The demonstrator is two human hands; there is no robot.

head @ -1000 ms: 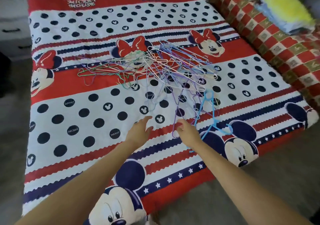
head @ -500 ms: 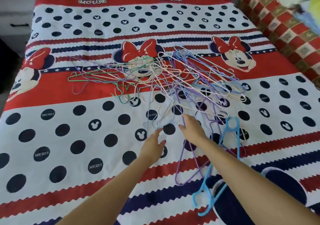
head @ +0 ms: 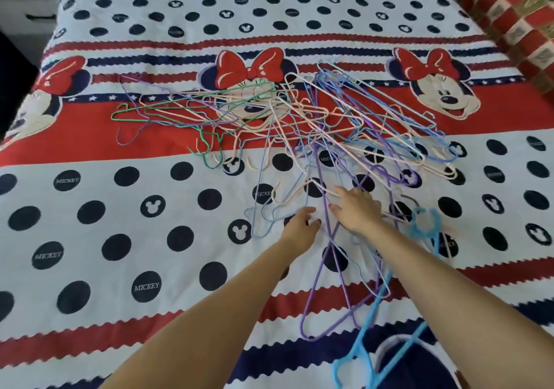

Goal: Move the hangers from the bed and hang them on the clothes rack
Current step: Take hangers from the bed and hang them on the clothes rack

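Hangers lie in a tangled heap across the middle of the bed, thin wire ones in pink, purple, blue, green, all interlocked. None lifted yet; clothes rack not in view. A thicker blue plastic hanger sits at the near right edge of the heap, and another blue plastic one lies closer to the bed's near edge, partly under the right forearm.

Right hand is on the near fringe of the heap, palm down, fingers spread and laid over a pink wire; touching, but can't tell if anything is actually gripped. Left hand is just beside it, fingers loosely curled and apart, resting near the hook of a pale blue wire hanger; no clear pinch there either.

Key relation: the bulk of the heap lies ahead of both hands, away from the person and spreading left and right. A long purple hanger runs the other way, its long axis pointing from the hands back toward the person, between the two forearms. Right hand is deeper into the pile, so nearer to most hangers; left is nearer the pale blue stray.

Judgement: still the gathering step, task barely started. Tangling means pulling one will likely drag others.
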